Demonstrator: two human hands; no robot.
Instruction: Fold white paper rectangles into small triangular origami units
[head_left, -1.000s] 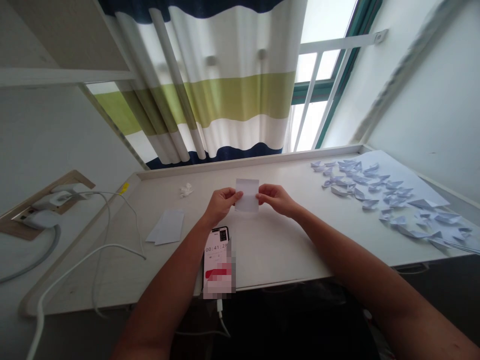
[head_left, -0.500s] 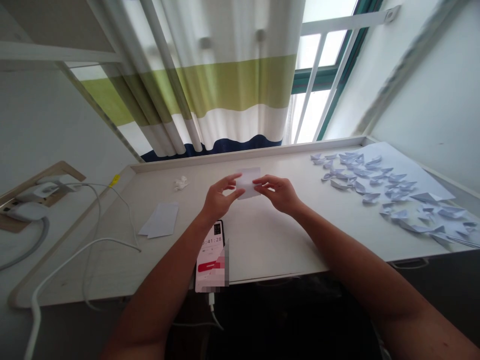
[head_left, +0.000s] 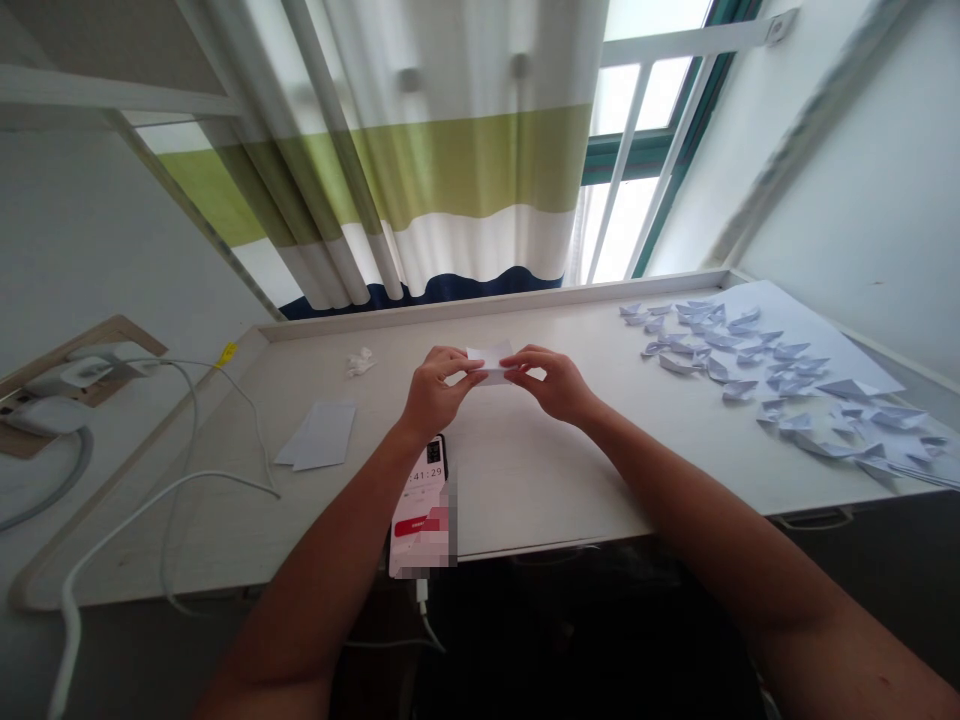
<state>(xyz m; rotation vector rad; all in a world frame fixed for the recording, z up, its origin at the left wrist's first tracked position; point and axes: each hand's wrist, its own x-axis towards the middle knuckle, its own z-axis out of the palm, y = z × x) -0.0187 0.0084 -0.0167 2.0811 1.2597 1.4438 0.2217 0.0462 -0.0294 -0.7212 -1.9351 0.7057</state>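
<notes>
A small piece of white paper [head_left: 490, 358] is held up over the middle of the desk, bent across its width so its lower part angles toward me. My left hand [head_left: 442, 385] pinches its left edge between thumb and fingers. On the opposite edge, my right hand [head_left: 551, 382] grips the paper the same way. Several folded paper boats [head_left: 705, 340] lie spread over the right side of the desk, some on a large white sheet [head_left: 772, 310]. Flat paper pieces [head_left: 322, 437] rest to the left of my left forearm.
A phone [head_left: 420, 510] showing a timer lies at the desk's front edge, with a charging cable [head_left: 422, 597] plugged in. Crumpled white paper [head_left: 360, 362] sits at the back left. White cables [head_left: 169, 490] run from a power strip [head_left: 82, 375] across the left side.
The paper between my hands was nearly flat and upright; now it is bent across the middle and looks shorter. Both hands have come slightly closer together.
</notes>
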